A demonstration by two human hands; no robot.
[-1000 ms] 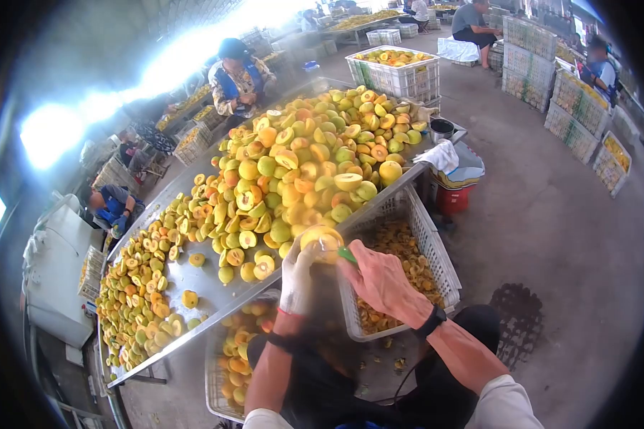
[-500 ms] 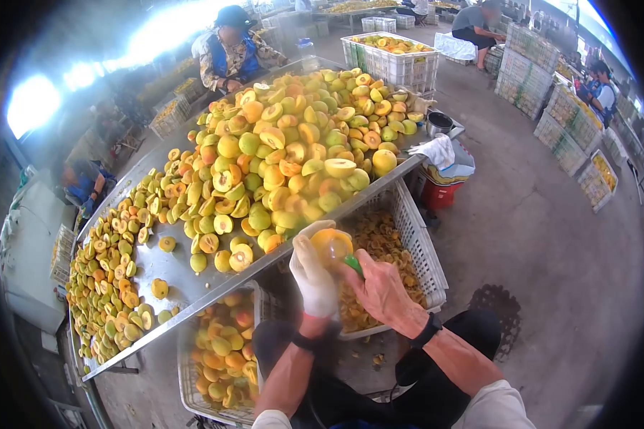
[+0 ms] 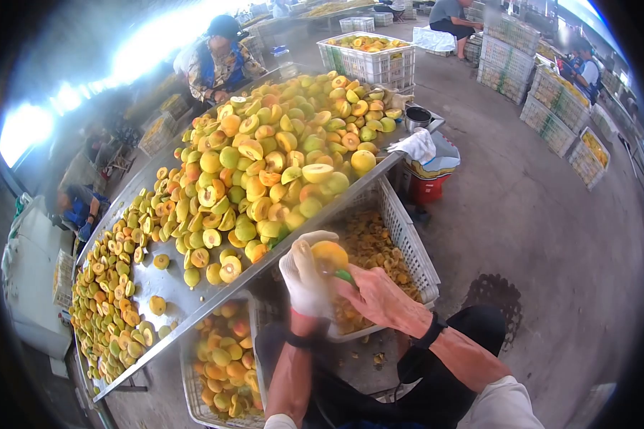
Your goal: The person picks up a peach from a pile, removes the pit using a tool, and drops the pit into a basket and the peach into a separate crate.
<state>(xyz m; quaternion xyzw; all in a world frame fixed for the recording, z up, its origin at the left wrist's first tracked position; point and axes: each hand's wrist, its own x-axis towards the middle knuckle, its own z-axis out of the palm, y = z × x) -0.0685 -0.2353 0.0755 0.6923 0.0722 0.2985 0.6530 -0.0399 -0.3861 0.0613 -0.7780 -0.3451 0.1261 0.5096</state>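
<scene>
My left hand (image 3: 305,282), in a white glove, is closed around a yellow peach half (image 3: 330,255). My bare right hand (image 3: 385,299) grips a green-handled tool (image 3: 345,275) whose working end is at the peach; its exact shape is blurred. Both hands are over a white crate (image 3: 423,268) holding brownish-yellow scraps (image 3: 368,239). Just beyond them, a heap of halved peaches (image 3: 265,161) covers much of the sloping metal table (image 3: 182,275). Below the table edge on the left, another crate (image 3: 187,375) is full of orange-yellow peach halves (image 3: 225,365).
A white cloth (image 3: 416,146) and a dark metal cup (image 3: 417,118) lie at the table's right corner, above a red bucket (image 3: 427,187). Behind stands a full crate (image 3: 371,63). Across the table a person (image 3: 222,64) works. Stacked crates (image 3: 506,64) line the right.
The view has shifted a little, so the table and crates appear further left. Both hands stay together at the peach half, the right hand still gripping the green-handled tool.
</scene>
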